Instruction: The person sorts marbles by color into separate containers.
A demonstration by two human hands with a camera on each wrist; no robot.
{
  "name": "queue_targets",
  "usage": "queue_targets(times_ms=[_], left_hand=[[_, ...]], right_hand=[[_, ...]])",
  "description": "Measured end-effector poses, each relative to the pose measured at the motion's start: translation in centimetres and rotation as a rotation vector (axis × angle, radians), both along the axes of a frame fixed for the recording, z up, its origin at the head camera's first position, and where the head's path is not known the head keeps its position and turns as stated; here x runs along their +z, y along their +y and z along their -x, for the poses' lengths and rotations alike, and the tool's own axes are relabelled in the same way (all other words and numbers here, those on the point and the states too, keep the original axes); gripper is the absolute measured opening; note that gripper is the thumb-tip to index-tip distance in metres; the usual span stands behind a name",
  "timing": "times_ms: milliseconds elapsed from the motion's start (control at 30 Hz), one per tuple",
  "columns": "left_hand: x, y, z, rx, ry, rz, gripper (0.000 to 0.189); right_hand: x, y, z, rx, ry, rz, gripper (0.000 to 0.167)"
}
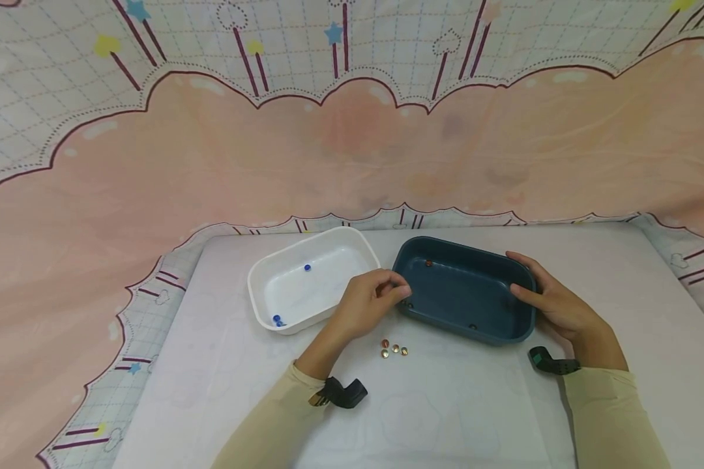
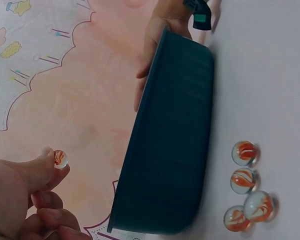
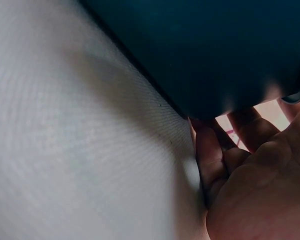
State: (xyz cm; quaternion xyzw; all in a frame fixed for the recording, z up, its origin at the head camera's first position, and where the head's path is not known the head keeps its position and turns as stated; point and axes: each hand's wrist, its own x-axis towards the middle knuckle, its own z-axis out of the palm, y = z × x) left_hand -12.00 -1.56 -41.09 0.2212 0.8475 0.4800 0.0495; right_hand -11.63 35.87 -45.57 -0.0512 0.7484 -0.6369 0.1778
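Between thumb and forefinger my left hand [image 1: 365, 301] pinches a clear marble with an orange swirl [image 2: 60, 159], held up by the left end of the dark teal tray [image 1: 466, 280]. My right hand [image 1: 563, 309] grips that tray's right end, thumb over the rim and fingers along the outer wall. The right wrist view shows those fingers [image 3: 210, 155] low against the tray's side. A few marbles lie inside the tray, one of them an orange marble [image 1: 428, 263]. In front of it, on the white cloth, several orange-swirled marbles [image 2: 243, 180] sit in a small cluster.
To the left stands a white tray [image 1: 258, 293] holding a few blue marbles, with one blue marble [image 1: 308, 268] apart from the others. A white cloth [image 1: 446, 410] covers the table, and a patterned pink curtain [image 1: 352, 156] hangs behind it.
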Motion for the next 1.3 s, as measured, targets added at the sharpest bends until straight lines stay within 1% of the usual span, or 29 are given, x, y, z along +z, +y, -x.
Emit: queue_targets(times_ms=[233,633,1067,1300], left_hand=[[0.2,0.3,0.2,-0.003,-0.016,-0.024,0.017],[0.3,0.9,0.5,-0.009,-0.007,-0.058,0.017],[0.6,1.3,0.9,0.023,0.019,-0.072,0.016],[0.6,1.4,1.1,0.032,0.015,-0.074,0.016]], right_hand=[[0.0,0.0,0.0,0.007,0.002,-0.003,0.074],[-0.2,0.1,0.0,-0.006,-0.002,-0.007,0.074],[-0.3,0.2,0.0,-0.002,0.003,-0.003,0.075],[-0.4,0.1,0.1,-0.001,-0.003,-0.007,0.075]])
